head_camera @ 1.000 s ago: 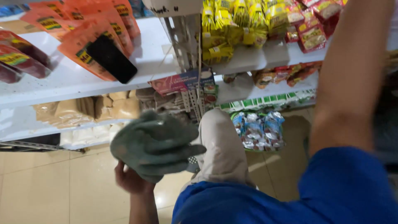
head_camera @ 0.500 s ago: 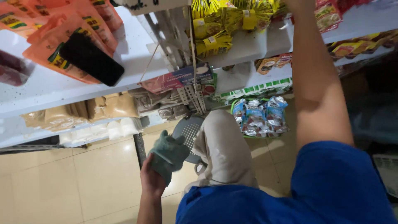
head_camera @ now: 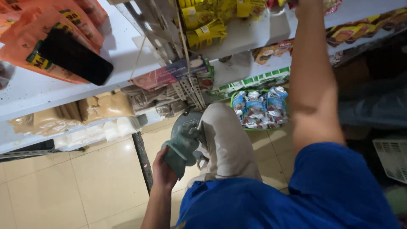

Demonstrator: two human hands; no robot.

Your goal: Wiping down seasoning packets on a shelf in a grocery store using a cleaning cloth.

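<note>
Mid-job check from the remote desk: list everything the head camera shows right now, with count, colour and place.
cloth: one, grey-green, crumpled in the left hand, low centre
phone: one, black, lying on the orange packets on the white shelf, upper left
orange packets: several, orange and red, upper left shelf
yellow packets: a cluster, yellow, top centre shelf
blue-and-white pouches: several, in a bundle near the floor, centre right
tan bags: several, brownish, lower left shelf
white basket: one, white, right edge, partly out of view
floor tiles: beige, lower left
left hand: gripping the cloth by the knee
right arm: reaching up to the top shelf; its hand is cut off by the frame edge
</note>
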